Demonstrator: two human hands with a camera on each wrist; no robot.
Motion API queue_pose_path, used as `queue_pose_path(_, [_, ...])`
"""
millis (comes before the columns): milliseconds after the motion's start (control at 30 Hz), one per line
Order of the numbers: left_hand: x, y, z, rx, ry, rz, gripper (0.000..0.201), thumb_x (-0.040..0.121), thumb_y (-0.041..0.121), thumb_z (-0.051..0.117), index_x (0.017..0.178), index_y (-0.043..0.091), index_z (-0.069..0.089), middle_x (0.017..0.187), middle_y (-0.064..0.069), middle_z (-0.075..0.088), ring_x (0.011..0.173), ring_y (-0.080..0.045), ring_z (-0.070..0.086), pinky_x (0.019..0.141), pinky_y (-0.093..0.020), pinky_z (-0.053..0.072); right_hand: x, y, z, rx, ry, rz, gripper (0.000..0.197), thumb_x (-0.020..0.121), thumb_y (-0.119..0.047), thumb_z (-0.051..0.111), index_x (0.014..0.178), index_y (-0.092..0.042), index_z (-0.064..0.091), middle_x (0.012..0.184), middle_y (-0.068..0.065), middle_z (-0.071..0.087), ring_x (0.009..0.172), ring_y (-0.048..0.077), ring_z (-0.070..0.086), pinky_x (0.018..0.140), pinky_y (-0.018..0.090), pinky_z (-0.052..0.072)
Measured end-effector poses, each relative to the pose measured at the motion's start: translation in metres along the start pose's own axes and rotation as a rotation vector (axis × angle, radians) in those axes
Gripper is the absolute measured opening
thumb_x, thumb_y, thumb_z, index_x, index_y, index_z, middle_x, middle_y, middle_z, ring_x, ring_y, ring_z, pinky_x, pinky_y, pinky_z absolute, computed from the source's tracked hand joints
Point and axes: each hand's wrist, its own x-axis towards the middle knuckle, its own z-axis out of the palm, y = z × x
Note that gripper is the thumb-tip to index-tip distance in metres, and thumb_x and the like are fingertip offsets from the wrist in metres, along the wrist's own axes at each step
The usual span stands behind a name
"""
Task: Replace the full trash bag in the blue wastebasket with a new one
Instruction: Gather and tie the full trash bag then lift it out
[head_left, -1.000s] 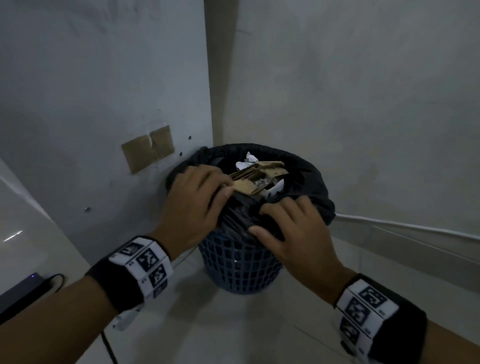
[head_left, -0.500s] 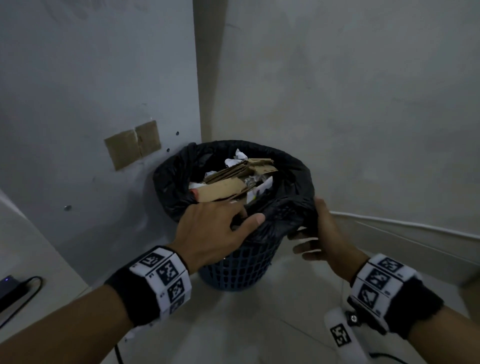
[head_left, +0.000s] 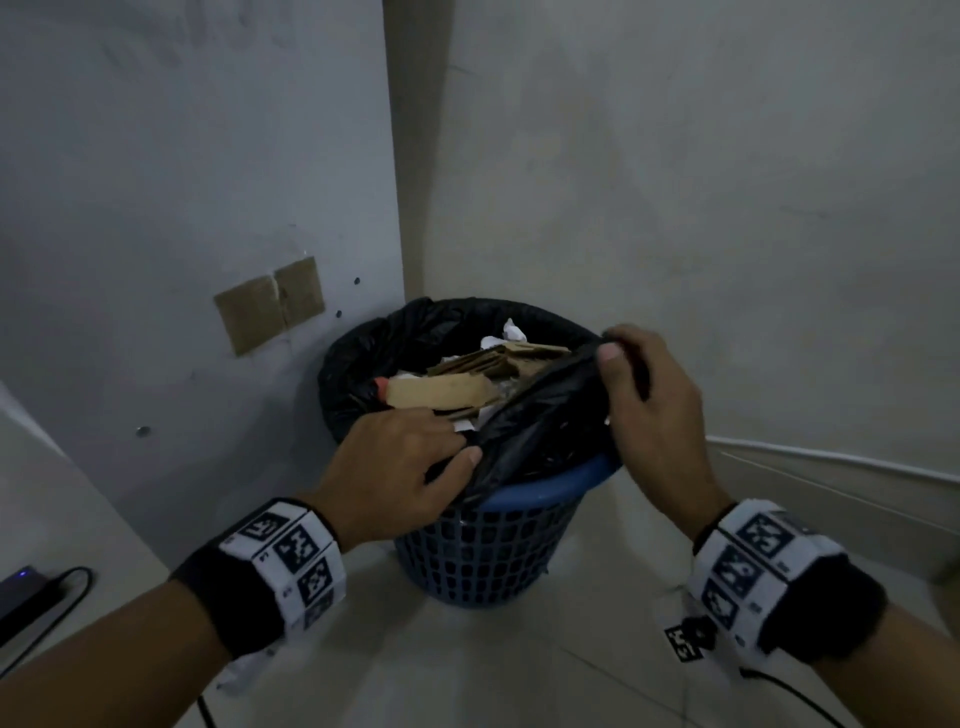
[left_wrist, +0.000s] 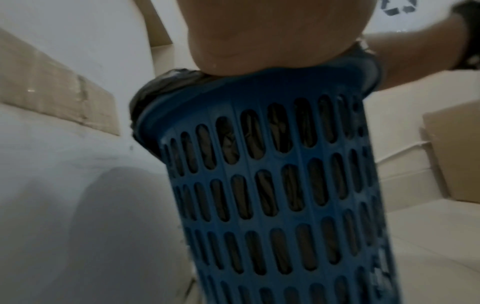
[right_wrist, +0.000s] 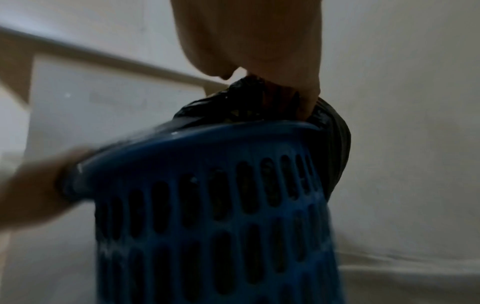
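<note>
A blue slotted wastebasket (head_left: 488, 551) (left_wrist: 272, 185) (right_wrist: 207, 205) stands on the floor in a wall corner. A black trash bag (head_left: 540, 421) lines it, stuffed with cardboard and crumpled paper (head_left: 447, 387). The bag's near edge is peeled off the blue rim (head_left: 540, 491) and bunched up; the far edge still wraps the rim. My left hand (head_left: 415, 460) grips the bag's near edge at the front left. My right hand (head_left: 631, 374) pinches the bag's edge (right_wrist: 249, 96) and holds it up above the right rim.
Walls close in behind and to the left of the basket, with cardboard patches (head_left: 270, 304) taped on the left wall. A dark device with a cable (head_left: 31, 597) lies at the far left. A cardboard box (left_wrist: 454, 152) stands right of the basket. Tiled floor (head_left: 467, 670) spreads in front.
My right hand came up from beside the basket's right side and lifted the bag's edge above the rim, baring blue rim. My left hand stayed on the near edge.
</note>
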Motion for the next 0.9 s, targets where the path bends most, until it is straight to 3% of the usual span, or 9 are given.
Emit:
queue_pose_path(67, [-0.001, -0.009, -0.004, 0.018, -0.012, 0.006, 0.047, 0.097, 0.034, 0.037, 0.056, 0.016, 0.05, 0.054, 0.003, 0.05, 0.053, -0.016, 0.042, 0.05, -0.031, 0.035, -0.009, 0.013, 0.005, -0.357, -0.153, -0.198, 0.034, 0.098, -0.044, 0.039, 0.111, -0.024, 0.064, 0.104, 0.004, 0.055, 0.1, 0.02, 0.049, 0.083, 0.032, 0.04])
queue_pose_path(133, [-0.002, -0.021, -0.008, 0.058, -0.016, -0.014, 0.045, 0.097, 0.033, 0.037, 0.058, 0.017, 0.052, 0.056, 0.002, 0.052, 0.057, -0.018, 0.042, 0.056, -0.032, 0.032, -0.02, 0.021, 0.01, -0.585, -0.211, -0.26, 0.045, 0.099, -0.046, 0.029, 0.096, -0.024, 0.068, 0.095, 0.005, 0.055, 0.093, 0.026, 0.048, 0.079, 0.036, 0.035])
queue_pose_path(233, [-0.005, -0.039, -0.013, 0.121, 0.043, -0.133, 0.033, 0.094, 0.03, 0.04, 0.072, 0.015, 0.06, 0.072, 0.002, 0.059, 0.07, -0.022, 0.049, 0.066, -0.036, 0.036, -0.031, 0.015, 0.017, -0.719, -0.228, -0.294, 0.052, 0.101, -0.042, 0.02, 0.076, -0.021, 0.061, 0.076, 0.0, 0.056, 0.077, 0.027, 0.051, 0.077, 0.04, 0.035])
queue_pose_path(333, [-0.006, -0.04, -0.015, 0.114, 0.132, -0.208, 0.022, 0.092, 0.022, 0.041, 0.092, 0.014, 0.062, 0.094, -0.002, 0.062, 0.086, -0.026, 0.054, 0.074, -0.043, 0.044, -0.041, -0.001, 0.027, -0.791, -0.231, -0.273, 0.049, 0.1, -0.04, 0.024, 0.072, -0.022, 0.06, 0.071, 0.0, 0.059, 0.075, 0.028, 0.053, 0.081, 0.046, 0.038])
queue_pose_path(433, [0.0, -0.012, -0.014, 0.057, 0.15, -0.124, 0.026, 0.094, 0.02, 0.04, 0.106, 0.014, 0.063, 0.106, -0.003, 0.062, 0.097, -0.02, 0.054, 0.081, -0.038, 0.042, -0.046, -0.011, 0.028, -0.792, -0.262, -0.232, 0.045, 0.098, -0.046, 0.025, 0.092, -0.026, 0.065, 0.074, -0.001, 0.065, 0.079, 0.027, 0.058, 0.084, 0.049, 0.039])
queue_pose_path(533, [0.013, 0.024, -0.006, -0.029, 0.042, -0.07, 0.035, 0.098, 0.028, 0.038, 0.123, 0.017, 0.059, 0.124, 0.001, 0.06, 0.112, -0.014, 0.053, 0.093, -0.03, 0.04, -0.04, -0.013, 0.016, -0.597, -0.272, -0.19, 0.044, 0.098, -0.05, 0.026, 0.132, -0.032, 0.048, 0.088, -0.006, 0.068, 0.088, 0.023, 0.058, 0.083, 0.043, 0.042])
queue_pose_path(633, [0.022, 0.048, 0.008, -0.066, -0.073, -0.149, 0.042, 0.1, 0.04, 0.035, 0.136, 0.024, 0.049, 0.131, 0.006, 0.057, 0.116, -0.012, 0.054, 0.093, -0.031, 0.044, -0.031, -0.011, -0.004, -0.233, -0.121, -0.156, 0.034, 0.099, -0.038, 0.04, 0.132, -0.03, 0.046, 0.086, -0.007, 0.062, 0.081, 0.013, 0.053, 0.067, 0.032, 0.044])
queue_pose_path(767, [0.019, 0.056, 0.022, 0.044, -0.093, -0.224, 0.051, 0.096, 0.056, 0.027, 0.131, 0.028, 0.051, 0.093, 0.008, 0.071, 0.074, -0.012, 0.064, 0.051, -0.02, 0.036, -0.016, 0.009, -0.017, 0.057, 0.115, 0.249, 0.02, 0.099, -0.025, 0.047, 0.118, -0.027, 0.042, 0.07, -0.002, 0.048, 0.063, 0.009, 0.052, 0.061, 0.032, 0.044])
queue_pose_path(900, [0.015, 0.048, 0.019, 0.057, -0.04, -0.16, 0.049, 0.095, 0.06, 0.027, 0.116, 0.031, 0.059, 0.079, 0.01, 0.07, 0.063, -0.008, 0.063, 0.047, -0.022, 0.043, -0.011, 0.035, -0.025, 0.323, -0.092, 1.05, 0.045, 0.097, -0.052, 0.038, 0.133, -0.026, 0.035, 0.11, 0.013, 0.056, 0.084, 0.033, 0.061, 0.064, 0.039, 0.053])
